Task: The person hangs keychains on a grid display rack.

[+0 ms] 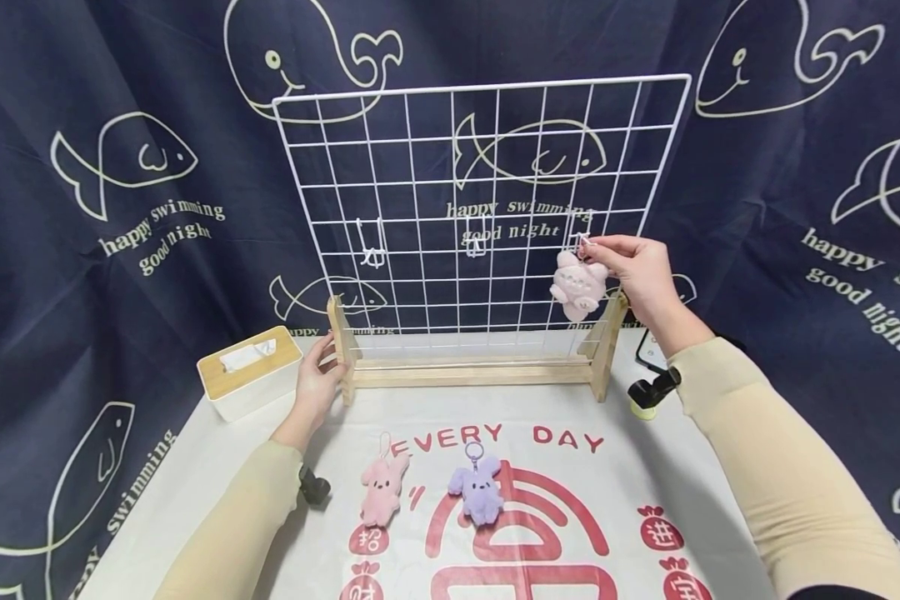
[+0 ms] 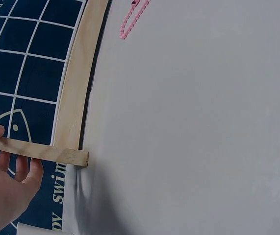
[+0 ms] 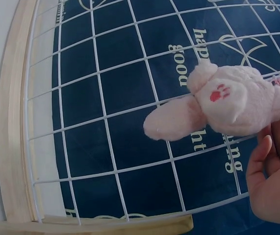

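Note:
My right hand pinches the top loop of a pale pink plush keychain right at the right-hand white hook on a wire grid panel. In the right wrist view the plush hangs in front of the grid, a red paw print on it, and my fingertips are partly hidden behind it. At the grid's left end, my left hand holds the upright of the wooden stand, thumb on one side and fingers on the other. A pink plush keychain and a purple one lie on the table.
Two more white hooks hang on the grid, a left one and a middle one. A tissue box with a wooden lid stands left of the stand. Behind the right forearm, a phone-like object is partly hidden.

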A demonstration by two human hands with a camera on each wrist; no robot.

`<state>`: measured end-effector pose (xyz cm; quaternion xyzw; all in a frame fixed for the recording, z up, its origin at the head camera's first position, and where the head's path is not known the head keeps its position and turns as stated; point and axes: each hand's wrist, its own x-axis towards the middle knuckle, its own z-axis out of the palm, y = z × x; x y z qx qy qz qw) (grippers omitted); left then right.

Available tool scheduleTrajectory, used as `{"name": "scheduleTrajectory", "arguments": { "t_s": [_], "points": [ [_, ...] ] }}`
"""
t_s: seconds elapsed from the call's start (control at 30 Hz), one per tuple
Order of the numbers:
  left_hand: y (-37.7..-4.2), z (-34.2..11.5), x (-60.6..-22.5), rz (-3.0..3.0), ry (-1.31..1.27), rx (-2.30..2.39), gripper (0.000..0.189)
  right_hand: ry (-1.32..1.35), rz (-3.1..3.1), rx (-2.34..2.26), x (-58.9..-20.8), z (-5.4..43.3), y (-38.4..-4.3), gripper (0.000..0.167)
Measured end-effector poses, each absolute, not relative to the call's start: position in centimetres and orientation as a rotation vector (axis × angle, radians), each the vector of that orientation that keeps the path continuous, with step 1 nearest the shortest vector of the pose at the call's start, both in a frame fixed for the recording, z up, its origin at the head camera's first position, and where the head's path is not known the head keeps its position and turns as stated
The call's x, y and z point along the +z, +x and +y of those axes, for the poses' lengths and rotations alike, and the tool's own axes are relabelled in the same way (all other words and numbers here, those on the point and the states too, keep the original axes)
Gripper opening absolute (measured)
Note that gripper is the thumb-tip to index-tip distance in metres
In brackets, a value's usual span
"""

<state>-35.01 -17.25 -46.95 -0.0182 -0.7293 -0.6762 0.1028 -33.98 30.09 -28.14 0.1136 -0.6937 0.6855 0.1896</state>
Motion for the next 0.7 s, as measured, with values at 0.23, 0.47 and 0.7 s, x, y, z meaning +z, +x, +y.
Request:
{"name": "scheduleTrajectory", "arguments": {
  "t_s": [0.23,0.47,0.7],
  "points": [
    [-35.1,-17.3,-47.1,-2.148,-0.070,-2.000,0.066,0.257,-1.939,1.910,-28.5,30.8,-33.4,0.010],
    [-35.0,-17.1,-47.0,-2.152,-0.087,-2.000,0.066,0.313,-1.733,2.101,-28.9,30.9,-31.9,0.016],
    [-35.1,-17.4,-47.0,-2.189,-0.082,-1.959,0.067,0.388,-1.569,2.138,-29.1,29.8,-30.3,0.016]
  ]
}}
